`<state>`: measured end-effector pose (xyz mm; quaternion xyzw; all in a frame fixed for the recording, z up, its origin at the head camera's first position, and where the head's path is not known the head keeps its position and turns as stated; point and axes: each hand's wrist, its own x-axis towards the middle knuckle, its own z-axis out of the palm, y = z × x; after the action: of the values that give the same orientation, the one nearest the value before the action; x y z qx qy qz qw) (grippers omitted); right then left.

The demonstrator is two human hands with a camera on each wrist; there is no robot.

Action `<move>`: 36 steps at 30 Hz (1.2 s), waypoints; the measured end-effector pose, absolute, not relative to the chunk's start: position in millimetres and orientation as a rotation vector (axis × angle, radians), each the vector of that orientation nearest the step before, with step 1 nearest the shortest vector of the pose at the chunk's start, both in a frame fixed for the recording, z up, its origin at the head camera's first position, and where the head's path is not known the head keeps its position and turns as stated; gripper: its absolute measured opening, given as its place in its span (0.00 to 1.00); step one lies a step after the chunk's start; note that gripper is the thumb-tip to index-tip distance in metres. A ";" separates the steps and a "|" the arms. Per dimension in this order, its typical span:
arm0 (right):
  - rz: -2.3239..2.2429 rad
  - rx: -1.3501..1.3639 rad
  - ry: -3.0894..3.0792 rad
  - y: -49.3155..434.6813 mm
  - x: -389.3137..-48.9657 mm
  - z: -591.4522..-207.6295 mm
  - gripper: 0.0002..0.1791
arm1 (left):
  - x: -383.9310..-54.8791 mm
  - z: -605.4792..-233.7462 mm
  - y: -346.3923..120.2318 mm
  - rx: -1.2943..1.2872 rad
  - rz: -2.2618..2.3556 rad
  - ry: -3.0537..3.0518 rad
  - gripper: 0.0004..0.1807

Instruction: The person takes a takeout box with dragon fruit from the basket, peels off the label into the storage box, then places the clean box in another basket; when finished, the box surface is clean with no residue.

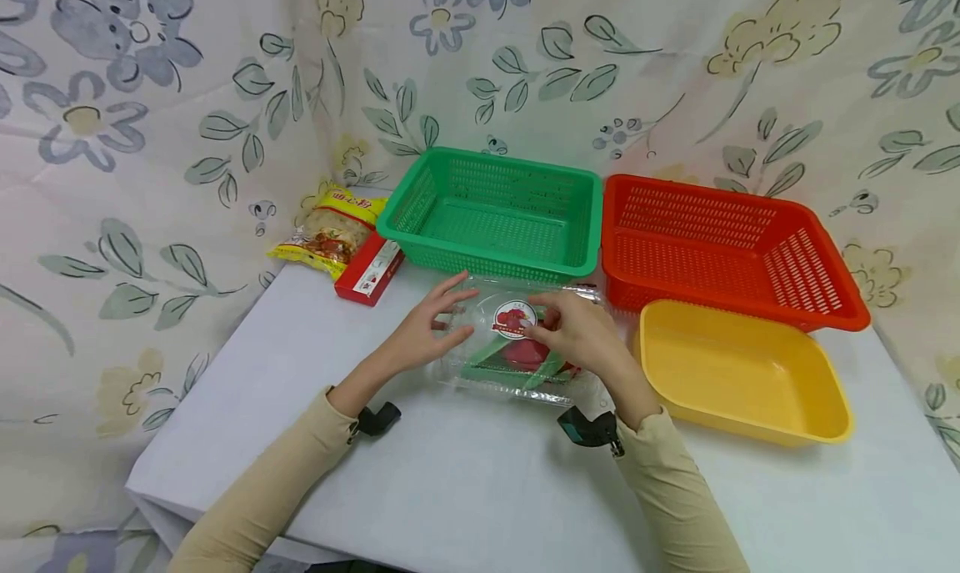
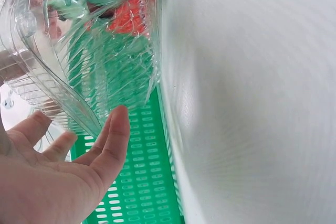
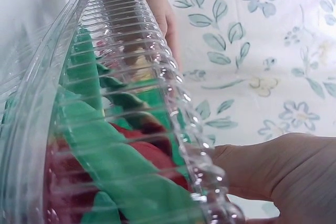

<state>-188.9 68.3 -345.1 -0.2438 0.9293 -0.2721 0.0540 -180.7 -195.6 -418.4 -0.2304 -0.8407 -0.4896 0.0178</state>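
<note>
A clear plastic clamshell box (image 1: 480, 363) lies on the table, a round label with red fruit on its lid. Inside shows a red thing (image 1: 527, 352) with long green leaf-like strips, seen close up through the ribbed wall in the right wrist view. Beside the left end of the box my left hand (image 1: 429, 327) spreads its fingers, fingertips close to the plastic wall (image 2: 79, 100) in the left wrist view. Over the right part of the lid, my right hand (image 1: 588, 333) bends its fingers, thumb and forefinger apart at the label. Nothing shows pinched between them.
Behind the box stands a green perforated basket (image 1: 491, 266), with a red one (image 1: 731, 308) to its right. A yellow plastic tub (image 1: 742, 419) sits at the right. A yellow food bag (image 1: 326, 233) and a red carton (image 1: 369, 270) lie at the back left by the floral cloth.
</note>
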 end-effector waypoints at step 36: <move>-0.862 -0.650 2.975 61.5 -187.7 -357.3 0.10 | -179.7 -418.9 -193.9 -0.768 -1.497 -2.599 0.28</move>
<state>-187.7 61.5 -357.3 -0.2055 0.9399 -0.2723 -0.0119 -179.7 -193.9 -418.9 -0.2479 -0.8392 -0.4835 0.0228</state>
